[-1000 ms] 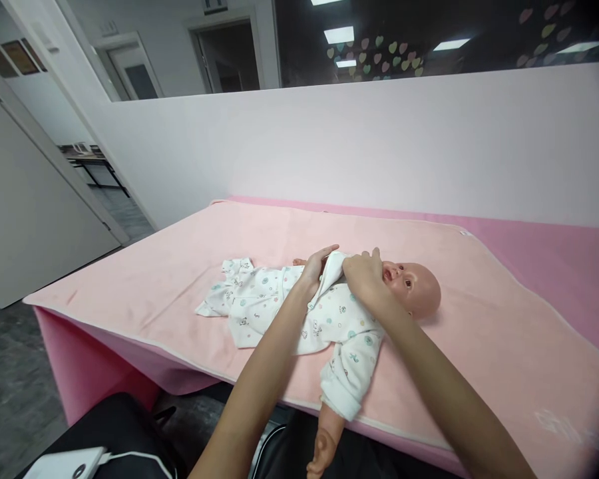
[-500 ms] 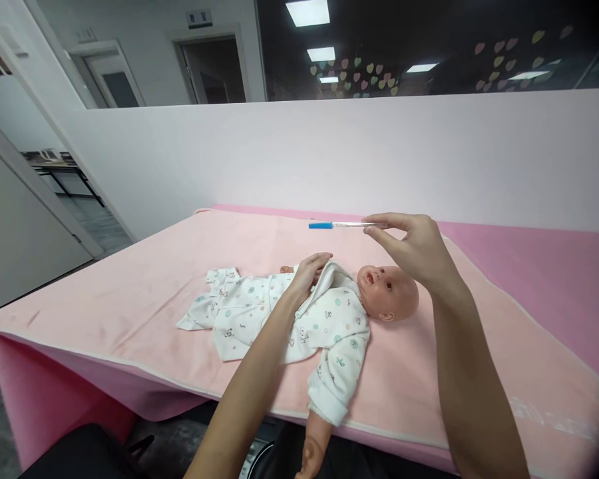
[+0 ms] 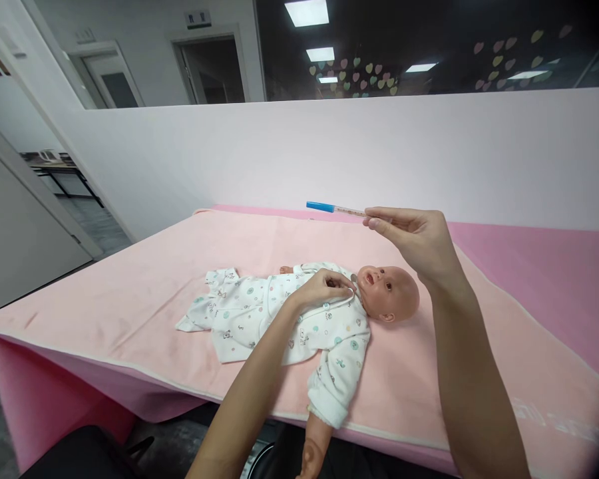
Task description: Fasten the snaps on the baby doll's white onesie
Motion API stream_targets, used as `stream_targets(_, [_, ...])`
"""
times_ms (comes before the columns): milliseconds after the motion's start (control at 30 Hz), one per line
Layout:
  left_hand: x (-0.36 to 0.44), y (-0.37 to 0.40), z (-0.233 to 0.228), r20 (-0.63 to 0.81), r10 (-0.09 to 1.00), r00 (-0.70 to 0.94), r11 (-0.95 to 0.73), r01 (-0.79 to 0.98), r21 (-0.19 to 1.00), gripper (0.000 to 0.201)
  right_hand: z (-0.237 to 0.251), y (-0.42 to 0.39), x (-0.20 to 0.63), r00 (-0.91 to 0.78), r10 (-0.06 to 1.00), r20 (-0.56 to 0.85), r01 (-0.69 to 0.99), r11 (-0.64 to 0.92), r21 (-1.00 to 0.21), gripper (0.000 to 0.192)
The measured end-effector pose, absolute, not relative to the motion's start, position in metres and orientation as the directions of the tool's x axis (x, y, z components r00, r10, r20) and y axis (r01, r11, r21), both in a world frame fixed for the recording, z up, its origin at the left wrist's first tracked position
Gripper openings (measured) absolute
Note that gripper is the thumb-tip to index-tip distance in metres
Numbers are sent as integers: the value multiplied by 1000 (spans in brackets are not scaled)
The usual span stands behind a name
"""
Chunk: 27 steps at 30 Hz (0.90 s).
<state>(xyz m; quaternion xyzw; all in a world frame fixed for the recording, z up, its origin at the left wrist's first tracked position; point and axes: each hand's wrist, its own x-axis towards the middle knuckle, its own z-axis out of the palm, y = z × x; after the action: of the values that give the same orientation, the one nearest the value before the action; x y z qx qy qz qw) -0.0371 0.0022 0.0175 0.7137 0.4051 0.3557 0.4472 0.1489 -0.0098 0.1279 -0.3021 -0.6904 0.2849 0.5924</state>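
A baby doll [image 3: 390, 293] in a white patterned romper [image 3: 279, 319] lies on its back on a pale pink towel [image 3: 130, 293]. My left hand [image 3: 324, 287] rests on the romper's collar at the doll's chest, fingers pressing the fabric flat. My right hand [image 3: 416, 241] is raised above the doll's head and pinches a thin glass thermometer [image 3: 335, 208] with a blue end, held level and pointing left. One doll arm [image 3: 312, 449] hangs over the table's near edge.
The towel covers a pink padded table [image 3: 554, 266] against a white partition wall [image 3: 329, 153]. Behind the wall are dark glass with heart stickers and a doorway [image 3: 209, 66]. A black object [image 3: 80, 452] sits below the table's near left corner.
My right hand left the doll's chest and rose with the thermometer, now held slightly higher. My left hand let the lifted romper flap fall and now lies flat on the collar.
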Motion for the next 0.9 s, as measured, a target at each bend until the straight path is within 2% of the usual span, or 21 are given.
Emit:
stream_targets(367, [-39, 6, 15, 160, 891, 425, -247, 159, 956, 14, 127, -8, 151, -132, 769, 625, 45, 635, -772, 20])
stream_targets(733, [-39, 7, 16, 146, 897, 418, -228, 155, 961, 19, 132, -9, 151, -115, 786, 608, 57, 616, -786, 18])
stream_targets(800, [-39, 7, 16, 142, 899, 415, -225, 158, 961, 20, 131, -12, 157, -108, 787, 608, 78, 616, -784, 18])
stream_targets(900, [-39, 7, 15, 153, 895, 420, -235, 150, 960, 20, 117, -24, 178, -116, 812, 573, 203, 584, -786, 19])
